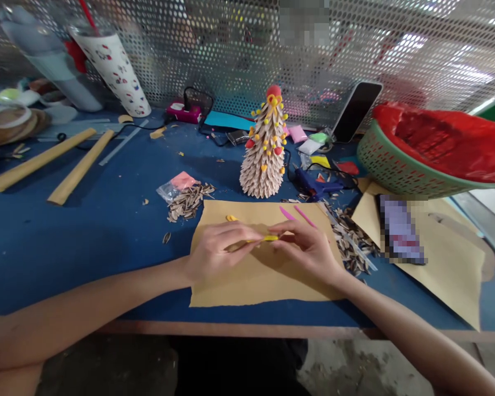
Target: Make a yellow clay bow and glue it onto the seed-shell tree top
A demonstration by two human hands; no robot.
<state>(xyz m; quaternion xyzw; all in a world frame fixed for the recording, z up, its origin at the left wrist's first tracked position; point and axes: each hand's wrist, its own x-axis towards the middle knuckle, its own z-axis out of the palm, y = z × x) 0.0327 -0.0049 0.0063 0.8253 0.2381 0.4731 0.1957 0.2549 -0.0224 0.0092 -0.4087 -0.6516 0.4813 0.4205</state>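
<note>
The left hand [225, 245] and right hand [307, 247] share a pinching grip on a yellow strip [269, 238], over brown paper [239, 289]. Beyond the grip, a scaly cone tree [260, 179] already bears red balls [278, 150] and yellow balls [264, 168]; the strip, apart from it, looks unfinished.

1 table [148, 300], its top blue, its front edge [251, 328] a thin pinkish-brown band. Behind the table, as I see it from here, rises 1 perforated silver-grey panel [223, 55], blurred colours showing through its holes. Light: bright whitish patches [412, 41] beyond the table's far right corner. Below the table: grey floor [346, 363], mottled with darker stains, dimmer toward the table's left end.
</note>
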